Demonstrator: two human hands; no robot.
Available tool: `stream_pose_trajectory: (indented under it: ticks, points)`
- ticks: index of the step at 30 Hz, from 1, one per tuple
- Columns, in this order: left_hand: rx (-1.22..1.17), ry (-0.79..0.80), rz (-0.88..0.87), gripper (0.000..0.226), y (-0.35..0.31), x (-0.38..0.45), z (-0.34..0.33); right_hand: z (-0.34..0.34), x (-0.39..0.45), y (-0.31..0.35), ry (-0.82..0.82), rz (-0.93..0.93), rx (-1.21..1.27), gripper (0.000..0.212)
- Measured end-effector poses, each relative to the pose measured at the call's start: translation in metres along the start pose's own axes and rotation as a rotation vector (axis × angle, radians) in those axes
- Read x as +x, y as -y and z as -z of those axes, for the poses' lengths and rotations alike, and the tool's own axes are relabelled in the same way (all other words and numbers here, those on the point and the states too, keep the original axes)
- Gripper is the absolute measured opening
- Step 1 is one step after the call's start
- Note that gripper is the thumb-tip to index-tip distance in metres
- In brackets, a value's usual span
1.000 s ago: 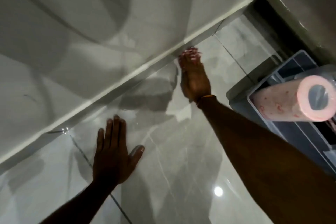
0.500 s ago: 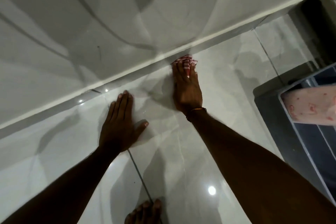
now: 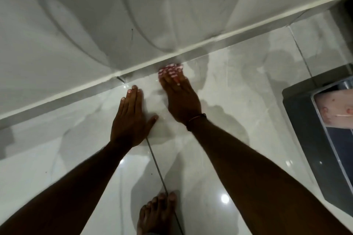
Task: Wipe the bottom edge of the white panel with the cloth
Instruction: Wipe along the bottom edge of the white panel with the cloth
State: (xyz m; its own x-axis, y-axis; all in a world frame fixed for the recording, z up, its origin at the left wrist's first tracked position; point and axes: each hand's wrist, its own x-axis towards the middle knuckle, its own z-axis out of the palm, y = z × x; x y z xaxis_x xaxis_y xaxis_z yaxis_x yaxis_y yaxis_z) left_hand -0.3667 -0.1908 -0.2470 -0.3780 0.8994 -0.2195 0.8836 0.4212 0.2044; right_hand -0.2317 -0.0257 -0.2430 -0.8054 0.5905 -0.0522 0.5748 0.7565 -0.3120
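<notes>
The white panel (image 3: 172,5) fills the upper part of the view, and its bottom edge (image 3: 200,43) runs diagonally just above the glossy tiled floor. A small pink-and-white patterned cloth (image 3: 172,69) lies against the gap under that edge, pressed down by the fingers of my right hand (image 3: 180,99). Most of the cloth is hidden under those fingers. My left hand (image 3: 129,120) rests flat on the floor tile beside it, fingers spread slightly, holding nothing.
A grey plastic bin (image 3: 313,139) stands at the right edge with a pink patterned paper roll (image 3: 336,108) inside. My bare foot (image 3: 156,213) is on the floor at the bottom centre. A dark grout line (image 3: 158,170) runs between the tiles.
My right hand has slid the cloth leftward along the panel's bottom edge. My left hand has shifted closer to the edge and to the right hand. The view has moved, bringing my foot in.
</notes>
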Motion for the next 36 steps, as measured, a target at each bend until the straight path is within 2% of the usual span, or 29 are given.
stream_pose_trajectory:
  ticks: [4, 7, 13, 16, 19, 21, 24, 27, 33, 36]
  points:
    - [0.014, -0.011, -0.021, 0.099, 0.001, 0.004, -0.001, 0.012, 0.002, -0.071, -0.106, -0.074, 0.002, 0.064]
    - [0.019, -0.031, -0.028, 0.1, 0.0, 0.015, -0.002, 0.032, 0.004, -0.129, -0.045, -0.142, -0.069, 0.071]
    - [0.017, -0.084, -0.02, 0.099, -0.009, 0.023, -0.003, 0.081, 0.011, -0.219, -0.157, -0.455, 0.07, 0.056]
    - [0.008, -0.074, 0.001, 0.101, -0.006, 0.016, -0.002, 0.096, 0.022, -0.252, -0.158, -0.583, 0.078, 0.059]
    - [0.01, -0.087, -0.02, 0.102, -0.006, 0.02, -0.006, 0.106, 0.039, -0.284, -0.201, -0.687, -0.039, 0.066]
    - [0.023, -0.094, -0.02, 0.102, -0.002, 0.023, -0.007, 0.11, 0.043, -0.29, -0.173, -0.706, -0.098, 0.069]
    - [0.038, -0.086, -0.022, 0.101, -0.004, 0.023, -0.004, 0.103, 0.037, -0.275, -0.191, -0.634, -0.06, 0.068]
    - [0.059, -0.077, -0.022, 0.099, -0.006, 0.024, -0.002, 0.076, 0.018, -0.23, -0.24, -0.417, -0.096, 0.062]
    - [0.074, -0.085, -0.019, 0.1, -0.007, 0.022, 0.0, 0.012, 0.009, -0.076, -0.183, -0.125, 0.1, 0.064]
    - [0.052, -0.076, 0.063, 0.102, -0.008, 0.016, -0.001, -0.006, 0.008, -0.002, -0.148, -0.089, 0.17, 0.069]
